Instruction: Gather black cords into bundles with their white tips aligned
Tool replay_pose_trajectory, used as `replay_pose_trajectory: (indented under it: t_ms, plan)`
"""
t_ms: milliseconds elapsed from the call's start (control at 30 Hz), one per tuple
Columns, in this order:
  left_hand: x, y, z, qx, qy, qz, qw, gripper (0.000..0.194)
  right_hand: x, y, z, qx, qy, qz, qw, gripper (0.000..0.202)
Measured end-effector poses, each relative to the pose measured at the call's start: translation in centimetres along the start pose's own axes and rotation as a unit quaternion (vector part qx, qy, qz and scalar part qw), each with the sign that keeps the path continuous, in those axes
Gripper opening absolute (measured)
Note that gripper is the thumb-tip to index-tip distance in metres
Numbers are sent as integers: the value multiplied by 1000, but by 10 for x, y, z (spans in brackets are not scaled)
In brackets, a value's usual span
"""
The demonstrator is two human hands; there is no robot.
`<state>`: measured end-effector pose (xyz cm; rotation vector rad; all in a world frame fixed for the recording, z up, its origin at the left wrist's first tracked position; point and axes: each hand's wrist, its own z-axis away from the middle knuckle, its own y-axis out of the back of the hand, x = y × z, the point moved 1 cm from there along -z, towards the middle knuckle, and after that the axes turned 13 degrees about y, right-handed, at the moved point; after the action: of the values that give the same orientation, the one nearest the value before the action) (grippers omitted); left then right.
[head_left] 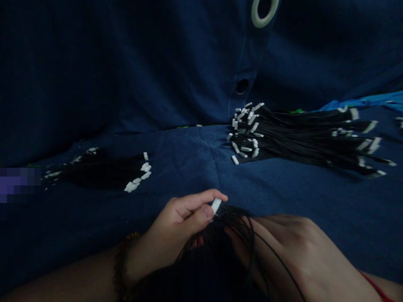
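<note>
My left hand [176, 228] grip pinches a white plug [215, 205] on black wires [220, 247]; right hand [292, 247] wraps them. Small done pile [107, 170] left, big bundle [302, 134] waits.

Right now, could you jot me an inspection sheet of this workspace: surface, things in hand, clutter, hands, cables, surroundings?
Surface: dark blue cloth, wrinkled, covering the table and rising behind it.
Things in hand: white connector on a bunch of thin black wires.
Clutter: big bundle of black wires with white connectors at right; smaller bundle at left.
Hands: left hand pinches the white connector between thumb and fingers; right hand rests on the bunch, wires looped over it.
Cables: loose black strands trail toward the person.
Surroundings: white ring at top; dark hole in the cloth; blue sheet at far right; dim light.
</note>
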<state>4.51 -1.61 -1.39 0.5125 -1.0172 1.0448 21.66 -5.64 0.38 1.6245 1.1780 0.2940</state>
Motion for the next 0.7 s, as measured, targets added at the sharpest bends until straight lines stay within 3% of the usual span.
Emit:
replay_pose_trajectory:
  t_ms: [267,500,700]
  plan:
    - [1,-1,-1,-9,19,15,1000,24,2,2,-2,-24,-19,2,1000,28]
    - [-2,3,-3,-26,20,22,999,29,6,-4,-3,28,28,38,998,28]
    - [-3,3,-4,-36,7,13,999,29,5,-4,-3,25,26,38,999,28]
